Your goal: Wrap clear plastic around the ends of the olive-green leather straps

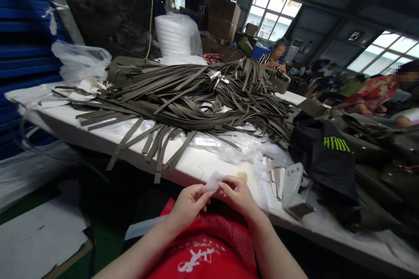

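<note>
Both my hands meet at the table's front edge, in front of my red apron [204, 253]. Between them is a small piece of thin white paper or film [214, 182]. My left hand [190, 202] pinches its lower left side, and my right hand [238, 194] pinches its right side. Just behind my right hand lies a small yellow piece [241, 176] on the white table [186, 170]. Past my hands, a large heap of dark olive straps [183, 96] spreads over the table, with several strap ends hanging over the front edge.
Clear plastic sheeting [242, 146] lies under the straps. To the right are a grey metal tape dispenser [294, 192], a black cloth [324, 157] with green lettering and dark bags [386, 157]. White foam rolls [176, 37] stand behind. Other people sit farther back and at right.
</note>
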Motion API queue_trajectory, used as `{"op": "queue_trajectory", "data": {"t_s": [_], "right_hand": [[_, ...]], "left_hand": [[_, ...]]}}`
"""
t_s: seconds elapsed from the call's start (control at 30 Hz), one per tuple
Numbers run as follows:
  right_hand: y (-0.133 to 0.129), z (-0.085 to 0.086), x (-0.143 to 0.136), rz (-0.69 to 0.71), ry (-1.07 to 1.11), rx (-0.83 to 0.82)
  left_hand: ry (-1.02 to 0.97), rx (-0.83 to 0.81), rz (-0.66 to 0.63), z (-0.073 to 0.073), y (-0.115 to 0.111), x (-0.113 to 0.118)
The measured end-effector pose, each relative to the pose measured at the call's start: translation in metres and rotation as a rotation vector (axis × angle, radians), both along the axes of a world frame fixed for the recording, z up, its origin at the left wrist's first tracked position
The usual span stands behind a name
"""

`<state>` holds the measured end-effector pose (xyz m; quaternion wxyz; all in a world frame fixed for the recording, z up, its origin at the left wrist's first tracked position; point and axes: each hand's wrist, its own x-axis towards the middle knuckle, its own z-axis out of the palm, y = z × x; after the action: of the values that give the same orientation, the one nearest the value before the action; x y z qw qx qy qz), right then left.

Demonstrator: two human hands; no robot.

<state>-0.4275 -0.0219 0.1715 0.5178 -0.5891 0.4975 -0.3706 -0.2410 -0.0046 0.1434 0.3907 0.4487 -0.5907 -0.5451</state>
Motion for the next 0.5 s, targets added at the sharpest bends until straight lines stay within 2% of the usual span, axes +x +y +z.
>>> {"op": "queue_trajectory", "data": {"t_s": [0.1, 0.37, 0.5], "right_hand": [[0.0, -0.01, 0.009, -0.074, -0.114, 0.075], [0.003, -0.007, 0.02, -0.131, -0.068, -0.052], [0.001, -0.005, 0.026, -0.229, -0.184, -0.046]], "left_hand": [[0.002, 0.039, -0.002, -0.003, 0.001, 0.003], [0.089, 0.039, -0.004, 0.011, 0.003, 0.005], [0.232, 0.153, 0.121, 0.004, 0.01, 0.0]]}}
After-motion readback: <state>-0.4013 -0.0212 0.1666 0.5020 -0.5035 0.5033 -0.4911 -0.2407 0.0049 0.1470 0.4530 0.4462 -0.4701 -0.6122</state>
